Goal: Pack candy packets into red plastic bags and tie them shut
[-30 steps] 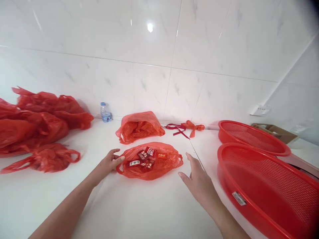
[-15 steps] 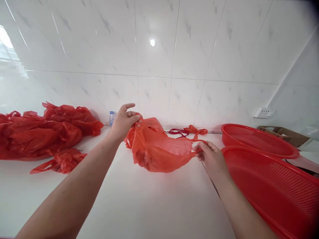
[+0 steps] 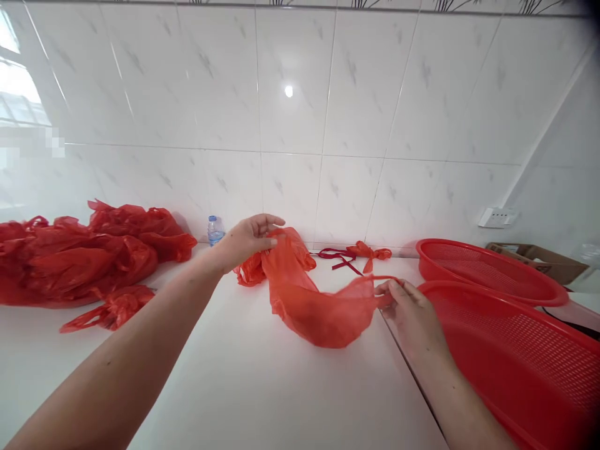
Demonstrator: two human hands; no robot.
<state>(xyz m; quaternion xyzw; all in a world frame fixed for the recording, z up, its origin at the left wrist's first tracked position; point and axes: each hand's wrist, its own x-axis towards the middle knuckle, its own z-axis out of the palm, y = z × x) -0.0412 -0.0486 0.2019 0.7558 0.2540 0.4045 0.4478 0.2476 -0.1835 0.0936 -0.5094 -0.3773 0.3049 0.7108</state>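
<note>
A thin red plastic bag point(image 3: 323, 315) hangs between my two hands above the white table, its lower part sagging. My left hand point(image 3: 253, 240) pinches the bag's upper left corner between thumb and fingers. On the other side, my right hand point(image 3: 410, 309) grips the handle end, with a thin loop of the bag running over the fingers. Behind the held bag, another crumpled red bag point(image 3: 300, 247) lies on the table, partly hidden by it. Whether anything is inside the held bag I cannot make out.
A heap of red plastic bags point(image 3: 79, 256) lies at left, a smaller knotted one point(image 3: 117, 306) before it. A small bottle point(image 3: 214, 231), dark red ribbon point(image 3: 344, 256) and red scrap point(image 3: 368, 251) sit near the wall. Red baskets point(image 3: 515, 350) and a cardboard box point(image 3: 546, 262) stand right.
My left hand has moved slightly right, and my right hand slightly right and down. The held bag now sags lower, and its opening no longer shows. The head view has tilted up a little.
</note>
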